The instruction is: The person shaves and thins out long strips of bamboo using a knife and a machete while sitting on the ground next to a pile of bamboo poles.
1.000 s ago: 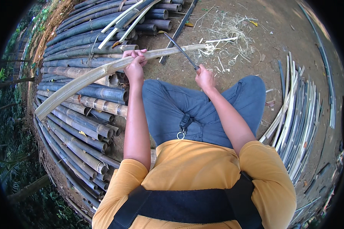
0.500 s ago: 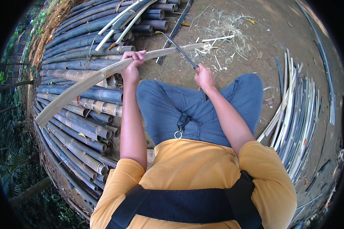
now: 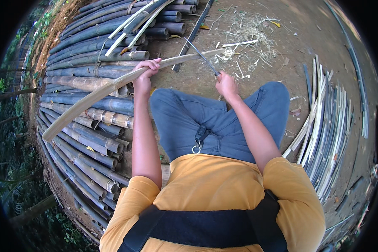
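My left hand (image 3: 145,75) is wrapped round a long pale bamboo strip (image 3: 92,97), which slants from the lower left up to the right past my knee. Closed on the dark handle of a knife (image 3: 207,61), my right hand (image 3: 227,85) is in front of my crossed legs. The knife's thin blade points up and to the left, crossing the strip near its far right end. Whether the edge touches the strip I cannot tell.
Dark bamboo poles (image 3: 109,103) lie stacked along the left. Thin shavings (image 3: 252,44) are heaped on the dirt ahead. A bundle of split bamboo strips (image 3: 327,130) lies on my right, and a long dark pole (image 3: 357,71) runs beyond it.
The knife has turned slightly, so its blade now looks thinner. My right hand has shifted a little to the right, and the strip's near end has moved slightly right and down.
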`<move>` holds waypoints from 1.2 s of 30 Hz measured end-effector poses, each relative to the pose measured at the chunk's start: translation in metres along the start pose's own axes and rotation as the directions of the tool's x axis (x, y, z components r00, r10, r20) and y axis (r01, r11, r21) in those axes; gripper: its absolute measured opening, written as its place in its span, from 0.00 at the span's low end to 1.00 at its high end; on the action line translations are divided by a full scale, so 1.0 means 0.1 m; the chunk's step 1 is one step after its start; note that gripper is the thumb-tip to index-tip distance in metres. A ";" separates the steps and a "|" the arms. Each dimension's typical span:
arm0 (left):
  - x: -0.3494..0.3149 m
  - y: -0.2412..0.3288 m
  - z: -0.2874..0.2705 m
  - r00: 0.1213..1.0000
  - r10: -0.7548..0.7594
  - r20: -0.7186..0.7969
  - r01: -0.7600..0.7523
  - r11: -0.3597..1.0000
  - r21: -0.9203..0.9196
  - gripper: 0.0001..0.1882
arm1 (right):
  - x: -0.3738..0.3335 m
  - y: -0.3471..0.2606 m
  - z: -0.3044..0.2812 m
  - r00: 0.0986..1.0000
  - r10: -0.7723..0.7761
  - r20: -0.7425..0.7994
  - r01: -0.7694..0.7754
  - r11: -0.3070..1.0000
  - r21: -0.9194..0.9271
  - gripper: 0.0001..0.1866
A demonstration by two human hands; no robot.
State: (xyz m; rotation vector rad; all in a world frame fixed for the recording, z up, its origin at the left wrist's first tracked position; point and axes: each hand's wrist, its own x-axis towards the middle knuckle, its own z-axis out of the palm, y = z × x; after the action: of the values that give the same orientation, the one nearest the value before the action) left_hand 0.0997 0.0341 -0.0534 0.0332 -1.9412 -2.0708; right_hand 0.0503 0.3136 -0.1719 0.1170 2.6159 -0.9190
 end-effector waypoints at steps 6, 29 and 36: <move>-0.05 -0.05 -0.05 1.000 -0.017 -0.005 0.017 0.999 0.028 0.11 | 0.25 0.34 -0.03 0.984 0.113 -0.136 -0.113 0.994 0.006 0.14; -0.10 -0.08 -0.11 0.970 -0.152 -0.187 0.146 0.988 -0.046 0.11 | 0.42 0.41 0.13 0.986 0.157 -0.054 -0.160 0.986 -0.042 0.13; 0.02 -0.13 -0.24 0.969 -0.144 -0.198 0.136 0.989 -0.052 0.12 | 0.37 0.19 0.18 0.998 0.058 -0.022 -0.059 0.996 -0.062 0.15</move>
State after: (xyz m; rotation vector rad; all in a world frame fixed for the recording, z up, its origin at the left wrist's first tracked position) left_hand 0.1001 0.0108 -0.0682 0.3682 -1.8231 -2.0998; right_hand 0.0255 0.3158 -0.2091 0.1866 2.6419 -0.8186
